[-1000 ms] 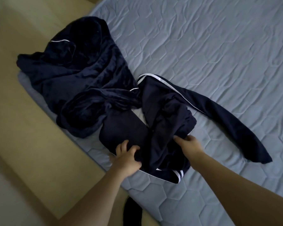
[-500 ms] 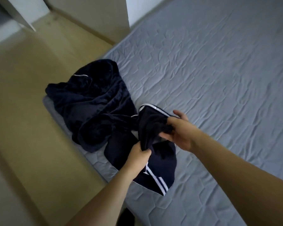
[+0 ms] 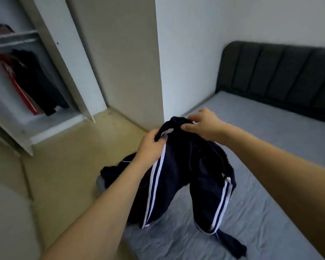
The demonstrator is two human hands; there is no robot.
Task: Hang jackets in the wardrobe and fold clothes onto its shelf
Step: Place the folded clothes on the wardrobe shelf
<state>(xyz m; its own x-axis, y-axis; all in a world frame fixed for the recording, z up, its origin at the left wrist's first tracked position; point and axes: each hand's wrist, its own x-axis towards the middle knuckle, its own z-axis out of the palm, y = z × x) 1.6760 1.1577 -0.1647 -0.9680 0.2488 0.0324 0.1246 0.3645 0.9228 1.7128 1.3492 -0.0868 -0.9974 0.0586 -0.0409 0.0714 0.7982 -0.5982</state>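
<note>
The left hand [image 3: 152, 144] is clenched around the bunched top edge of a pair of navy track trousers with white side stripes [image 3: 193, 177], and the right hand [image 3: 203, 123] pinches the same edge between thumb and fingers. The trousers hang above the grey quilted mattress [image 3: 270, 212], their lower ends touching it; a dark plush garment [image 3: 118, 170] lies at the mattress corner behind them.

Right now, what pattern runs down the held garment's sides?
White stripes on the dark navy track pants, clearest in the head view.

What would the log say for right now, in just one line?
left hand: gripping waistband | right hand: gripping waistband | striped track pants: lifted, legs hanging over bed | wardrobe: open
</note>
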